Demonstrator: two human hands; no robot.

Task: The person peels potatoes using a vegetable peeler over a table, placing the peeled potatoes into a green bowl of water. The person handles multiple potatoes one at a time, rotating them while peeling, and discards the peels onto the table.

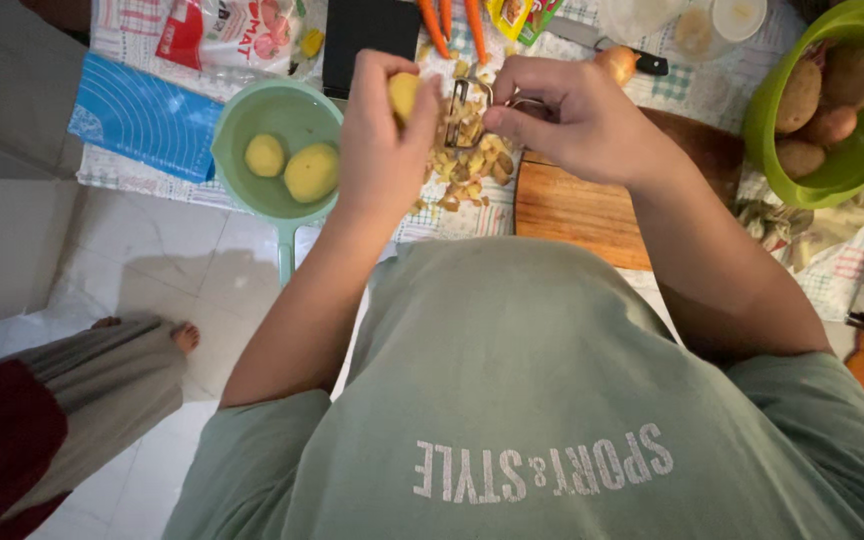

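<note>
My left hand [384, 130] grips a pale yellow, mostly peeled potato [404, 94] above the table edge. My right hand [567, 112] holds a metal peeler [462, 108] with its blade against the potato. A heap of potato peels [472, 165] lies on the checked cloth just below both hands. Two peeled potatoes [297, 168] sit in a light green bowl [242, 120] with a handle, left of my left hand.
A wooden cutting board [582, 210] lies right of the peels. A bright green bowl [857, 175] of unpeeled potatoes stands far right. Carrots [449, 22], a knife [612, 45], an onion, packets and a blue mat [142, 115] lie at the back. Another person's feet [152, 335] rest on the tiled floor, left.
</note>
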